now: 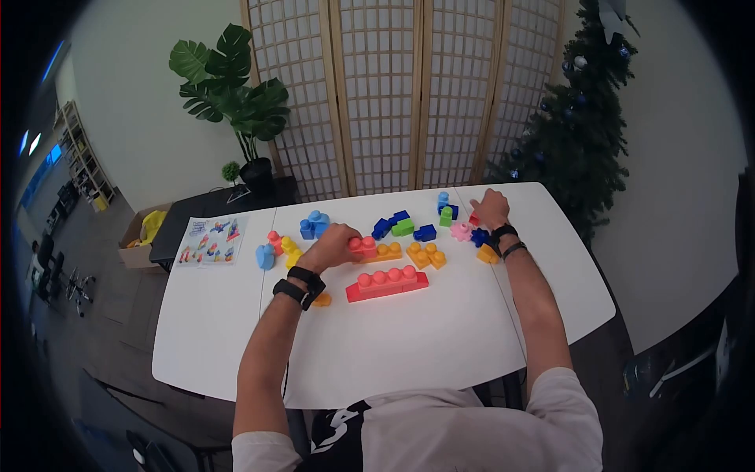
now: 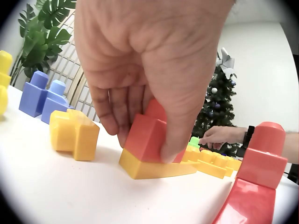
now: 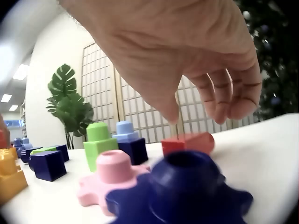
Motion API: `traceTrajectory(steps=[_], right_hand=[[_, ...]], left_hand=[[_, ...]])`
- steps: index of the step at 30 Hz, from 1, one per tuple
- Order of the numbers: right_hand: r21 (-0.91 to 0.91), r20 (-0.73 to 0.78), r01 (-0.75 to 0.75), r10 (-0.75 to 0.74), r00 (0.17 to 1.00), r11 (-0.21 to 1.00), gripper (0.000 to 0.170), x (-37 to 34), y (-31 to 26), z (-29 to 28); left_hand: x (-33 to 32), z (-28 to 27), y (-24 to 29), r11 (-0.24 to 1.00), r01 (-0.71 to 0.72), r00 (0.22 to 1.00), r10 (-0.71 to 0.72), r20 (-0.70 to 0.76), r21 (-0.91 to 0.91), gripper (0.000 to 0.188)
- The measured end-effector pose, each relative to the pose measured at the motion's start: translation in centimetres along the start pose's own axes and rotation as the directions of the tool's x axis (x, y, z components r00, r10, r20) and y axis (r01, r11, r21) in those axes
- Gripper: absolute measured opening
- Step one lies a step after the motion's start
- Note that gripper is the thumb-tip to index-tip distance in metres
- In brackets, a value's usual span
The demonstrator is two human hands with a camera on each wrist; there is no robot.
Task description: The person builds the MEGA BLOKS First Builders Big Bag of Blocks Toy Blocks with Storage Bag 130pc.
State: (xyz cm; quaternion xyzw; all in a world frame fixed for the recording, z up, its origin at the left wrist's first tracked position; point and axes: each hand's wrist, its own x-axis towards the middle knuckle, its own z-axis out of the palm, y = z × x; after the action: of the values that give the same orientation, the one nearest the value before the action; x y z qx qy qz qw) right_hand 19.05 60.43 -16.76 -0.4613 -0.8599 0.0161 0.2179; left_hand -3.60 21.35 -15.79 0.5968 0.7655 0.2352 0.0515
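Thumb and fingers of my left hand [image 1: 332, 247] grip a red block [image 2: 147, 137], which sits on one end of a long orange block [image 2: 140, 171] on the table. In front of it lies a long red piece topped with a row of round-studded red blocks [image 1: 387, 285]. Far to the right, my right hand [image 3: 187, 51] hovers with loosely bent fingers over another red block [image 3: 189, 143] lying on its side. Nothing shows between those fingers. A pink gear-shaped piece [image 3: 114, 172] and a dark blue one [image 3: 182, 191] lie just nearer than that block.
Orange blocks [image 1: 425, 255] lie mid-table, with dark blue and green blocks [image 1: 403, 227] behind. Light blue blocks [image 1: 314, 223] and yellow blocks [image 1: 291, 252] stand to the left. A printed picture sheet [image 1: 211, 241] lies at the table's left end.
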Motion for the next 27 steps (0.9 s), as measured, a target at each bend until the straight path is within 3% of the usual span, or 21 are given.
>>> traceTrajectory(steps=[6, 8, 10, 12, 14, 16, 17, 19, 24, 27], right_hand=[[0.111, 0.263, -0.133, 0.100, 0.960, 0.985, 0.059, 2.8, 3.9, 1.5], [0.397, 0.149, 0.045, -0.113, 0.982, 0.917, 0.053, 2.5, 2.9, -0.3], [0.772, 0.175, 0.041, -0.274, 0.946, 0.635, 0.039, 1.7, -0.3, -1.8], [0.869, 0.099, 0.144, -0.451, 0.887, 0.474, 0.029, -1.6, -5.5, -5.6], [0.867, 0.042, 0.284, -0.627, 0.777, 0.410, 0.027, -4.4, -9.6, -6.8], [0.919, 0.067, 0.254, -0.754, 0.654, 0.301, 0.027, -7.0, -12.6, -6.1], [0.920, 0.064, 0.253, -0.754, 0.654, 0.298, 0.027, -8.0, -13.5, -5.4], [0.901, 0.122, 0.289, -0.827, 0.548, 0.324, 0.022, -9.6, -15.0, -3.9], [0.900, 0.176, 0.257, -0.831, 0.527, 0.353, 0.018, -10.8, -15.5, -2.7], [0.855, 0.186, 0.345, -0.851, 0.492, 0.386, 0.019, -10.5, -15.8, -3.4]], left_hand=[[-0.1, 0.1, 0.2, 1.000, 0.016, 1.000, -0.017, 0.014, 0.014, 0.037], [0.0, -0.1, 0.4, 0.999, 0.035, 0.999, -0.035, 0.019, 0.005, 0.037], [0.0, -0.2, 0.5, 1.000, 0.003, 1.000, -0.003, 0.022, 0.014, 0.040], [0.2, -0.1, 0.5, 1.000, -0.006, 1.000, 0.006, 0.025, 0.010, 0.040], [0.1, 0.0, 0.3, 1.000, -0.013, 1.000, 0.013, 0.028, 0.010, 0.040], [0.1, 0.1, 0.4, 1.000, -0.022, 1.000, 0.022, 0.008, 0.006, 0.036], [0.2, 0.2, 0.1, 1.000, -0.021, 1.000, 0.021, 0.009, 0.010, 0.036], [0.2, 0.2, -0.1, 0.997, -0.068, 0.998, 0.069, -0.016, 0.025, 0.033], [0.1, -0.2, 0.4, 0.999, 0.023, 1.000, -0.023, 0.011, -0.029, 0.032], [0.2, -0.2, 0.3, 1.000, 0.020, 0.999, -0.020, 0.028, 0.013, 0.032]])
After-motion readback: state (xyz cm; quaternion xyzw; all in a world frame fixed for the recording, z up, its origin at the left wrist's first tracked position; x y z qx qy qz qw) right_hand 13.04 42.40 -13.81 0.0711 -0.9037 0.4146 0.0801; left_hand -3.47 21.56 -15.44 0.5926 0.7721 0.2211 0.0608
